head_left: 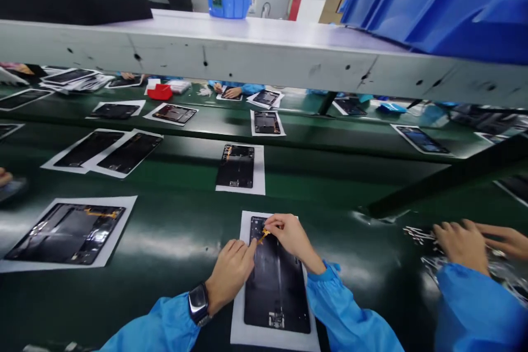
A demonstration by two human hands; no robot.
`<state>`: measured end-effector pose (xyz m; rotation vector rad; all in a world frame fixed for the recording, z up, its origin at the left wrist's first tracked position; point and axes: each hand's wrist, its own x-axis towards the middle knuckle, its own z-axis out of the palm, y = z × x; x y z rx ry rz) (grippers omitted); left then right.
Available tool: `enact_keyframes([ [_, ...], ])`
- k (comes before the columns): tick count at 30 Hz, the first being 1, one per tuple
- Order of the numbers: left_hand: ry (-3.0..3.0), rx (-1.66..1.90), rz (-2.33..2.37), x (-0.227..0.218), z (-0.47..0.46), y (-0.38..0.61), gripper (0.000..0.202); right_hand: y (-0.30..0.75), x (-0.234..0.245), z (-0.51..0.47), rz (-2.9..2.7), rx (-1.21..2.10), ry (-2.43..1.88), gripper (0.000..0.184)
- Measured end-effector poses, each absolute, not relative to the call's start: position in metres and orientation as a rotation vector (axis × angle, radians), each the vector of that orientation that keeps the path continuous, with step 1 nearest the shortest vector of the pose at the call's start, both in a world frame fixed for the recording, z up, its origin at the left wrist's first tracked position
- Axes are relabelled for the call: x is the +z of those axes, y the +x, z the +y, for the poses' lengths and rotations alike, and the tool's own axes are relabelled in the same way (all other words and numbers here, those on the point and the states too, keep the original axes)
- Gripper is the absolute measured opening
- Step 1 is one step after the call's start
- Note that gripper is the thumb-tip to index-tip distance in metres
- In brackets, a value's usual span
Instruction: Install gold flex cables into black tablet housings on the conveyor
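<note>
In front of me a black tablet housing (pixel 277 291) lies on a white paper sheet (pixel 238 319), its far end under my fingers. A thin orange flex cable (pixel 262 237) runs between my two hands above the upper part of the housing. My left hand (pixel 231 270), with a dark watch (pixel 198 302) on its wrist, is closed, thumb and forefinger at the near end of the cable. Pinched over the cable's other, wider end is my right hand (pixel 289 235). The fingertips partly hide the cable's ends.
Another tablet housing (pixel 68 231) lies on paper to the left, with several more farther back. At right, a co-worker's hands (pixel 464 245) are over a pile of small parts (pixel 423 235). A shelf (pixel 247 55) with blue bins (pixel 433 5) crosses above; a dark post (pixel 445 176) slants at right.
</note>
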<state>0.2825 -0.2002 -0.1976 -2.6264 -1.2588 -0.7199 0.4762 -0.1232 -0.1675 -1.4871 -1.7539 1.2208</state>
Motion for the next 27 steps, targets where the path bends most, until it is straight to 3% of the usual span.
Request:
enact_keyframes([
  [5, -2.605, -0.510, -1.284, -0.206, -0.198, 0.276, 0.027, 0.457, -0.180, -0.098, -1.985, 1.055, -1.580, 0.013],
  [15, -2.758, -0.611, -1.210, -0.211, -0.191, 0.286, 0.016, 0.442, -0.181, -0.066, -2.220, 1.027, -1.847, 0.008],
  [27, -2.833, -0.735, -1.173, -0.216, -0.196, 0.283, 0.022, 0.446, -0.167, -0.068, -2.444, 0.768, -2.035, 0.038],
])
